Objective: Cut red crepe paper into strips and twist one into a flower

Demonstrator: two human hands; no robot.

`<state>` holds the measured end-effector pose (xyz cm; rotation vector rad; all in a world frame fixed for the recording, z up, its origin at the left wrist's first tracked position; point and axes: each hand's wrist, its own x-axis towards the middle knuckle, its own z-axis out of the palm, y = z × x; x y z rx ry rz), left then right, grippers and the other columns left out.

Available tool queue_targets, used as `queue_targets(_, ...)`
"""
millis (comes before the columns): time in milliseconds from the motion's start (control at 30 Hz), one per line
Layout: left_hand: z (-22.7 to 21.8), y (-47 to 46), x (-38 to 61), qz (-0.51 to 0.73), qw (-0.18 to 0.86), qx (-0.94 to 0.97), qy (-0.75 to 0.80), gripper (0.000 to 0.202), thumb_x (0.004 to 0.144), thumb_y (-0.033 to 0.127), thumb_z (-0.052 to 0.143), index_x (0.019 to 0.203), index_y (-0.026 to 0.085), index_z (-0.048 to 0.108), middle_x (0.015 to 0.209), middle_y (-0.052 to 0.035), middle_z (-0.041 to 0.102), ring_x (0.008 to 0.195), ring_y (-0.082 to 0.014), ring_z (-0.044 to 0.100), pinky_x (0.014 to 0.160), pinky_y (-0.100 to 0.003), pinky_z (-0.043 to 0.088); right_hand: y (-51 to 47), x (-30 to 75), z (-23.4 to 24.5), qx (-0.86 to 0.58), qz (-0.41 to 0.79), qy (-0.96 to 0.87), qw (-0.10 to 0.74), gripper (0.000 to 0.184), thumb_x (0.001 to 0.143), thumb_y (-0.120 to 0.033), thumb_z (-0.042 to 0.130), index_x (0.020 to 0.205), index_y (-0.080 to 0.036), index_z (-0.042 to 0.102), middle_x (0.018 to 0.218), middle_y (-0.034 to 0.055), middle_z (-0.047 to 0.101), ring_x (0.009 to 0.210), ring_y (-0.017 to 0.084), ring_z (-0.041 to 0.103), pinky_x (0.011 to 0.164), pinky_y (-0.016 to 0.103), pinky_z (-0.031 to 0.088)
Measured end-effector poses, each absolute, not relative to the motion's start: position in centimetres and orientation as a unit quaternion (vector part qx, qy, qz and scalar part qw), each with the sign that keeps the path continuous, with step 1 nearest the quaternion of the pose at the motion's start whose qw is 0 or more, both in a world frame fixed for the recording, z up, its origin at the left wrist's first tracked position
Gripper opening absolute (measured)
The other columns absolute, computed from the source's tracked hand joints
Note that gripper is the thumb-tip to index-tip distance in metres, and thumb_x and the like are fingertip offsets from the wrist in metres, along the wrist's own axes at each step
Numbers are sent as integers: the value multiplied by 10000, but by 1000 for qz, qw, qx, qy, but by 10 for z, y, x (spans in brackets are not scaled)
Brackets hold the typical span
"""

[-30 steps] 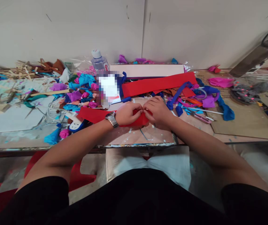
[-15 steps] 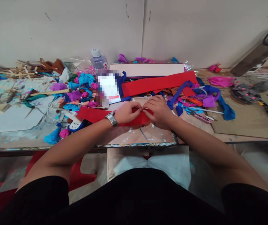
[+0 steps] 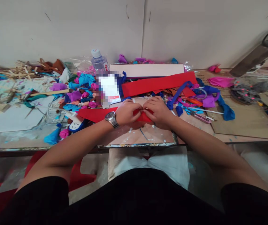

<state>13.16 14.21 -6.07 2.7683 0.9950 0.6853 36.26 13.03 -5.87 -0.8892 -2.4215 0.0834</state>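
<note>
A long red crepe paper strip [image 3: 93, 115] runs across the near part of the table, with its right end in my fingers. My left hand [image 3: 127, 113], wearing a metal watch [image 3: 111, 118] at the wrist, pinches the strip from the left. From the right my right hand [image 3: 157, 112] pinches it too, so the fingertips of both hands meet. The hands cover part of the strip, and the exact fold between the fingertips is hidden. A second, wider red strip [image 3: 158, 83] lies just beyond my hands.
Left of my hands are bunched paper flowers [image 3: 84, 94], a power strip [image 3: 76, 124] and green-handled pliers [image 3: 34, 99]. A bottle [image 3: 99, 62] and a bright phone screen [image 3: 109, 86] stand behind. To the right lie blue paper strips [image 3: 225, 104], a pink cutter [image 3: 202, 117] and cardboard [image 3: 242, 125].
My left wrist has turned slightly, so more of the watch face shows. Both hands have shifted a little while keeping their pinch on the red strip.
</note>
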Motion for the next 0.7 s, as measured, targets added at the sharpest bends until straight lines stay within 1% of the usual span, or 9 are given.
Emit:
queue_targets(133, -58, 140, 133, 241, 77, 911, 326, 280, 972, 332, 504, 1002, 198, 748, 911, -74, 790, 815, -225, 689, 941, -429, 493, 131, 363, -59, -335, 30, -901, 275, 142, 984, -258, 568, 958, -221, 703, 1055, 78, 788, 1070, 293, 620, 977, 492, 352)
queue_targets(233, -58, 139, 133, 247, 90, 908, 327, 276, 965, 333, 514, 998, 195, 751, 911, -73, 793, 816, -226, 690, 905, -418, 503, 132, 364, -60, -337, 15, -899, 279, 131, 983, -278, 590, 931, -220, 696, 1027, 75, 793, 1042, 295, 629, 967, 491, 362)
queue_targets(333, -60, 140, 133, 247, 97, 908, 326, 269, 955, 333, 530, 1008, 191, 751, 906, -69, 794, 806, -223, 693, 907, -419, 506, 134, 366, -62, -328, 7, -900, 287, 139, 995, -304, 607, 924, -224, 695, 1013, 65, 799, 1042, 291, 633, 974, 487, 368)
queue_targets(433, -61, 141, 132, 250, 95, 906, 329, 267, 949, 333, 538, 1014, 192, 755, 909, -69, 792, 826, -227, 696, 896, -413, 506, 135, 367, -64, -322, 6, -902, 287, 123, 991, -294, 614, 927, -227, 696, 1012, 62, 799, 1048, 291, 631, 965, 487, 369)
queue_targets(600, -57, 140, 132, 249, 106, 899, 345, 267, 931, 309, 518, 971, 189, 753, 877, -68, 774, 786, -226, 675, 775, -380, 483, 134, 366, -62, -320, -6, -904, 284, 113, 991, -269, 593, 935, -223, 681, 1008, 63, 787, 1025, 280, 627, 947, 482, 363)
queue_targets(700, -55, 140, 132, 245, 120, 888, 371, 260, 919, 304, 510, 947, 193, 744, 869, -64, 769, 778, -220, 669, 749, -363, 471, 134, 367, -61, -313, -19, -906, 285, 91, 977, -242, 595, 922, -220, 665, 1000, 60, 782, 1019, 275, 626, 941, 473, 361)
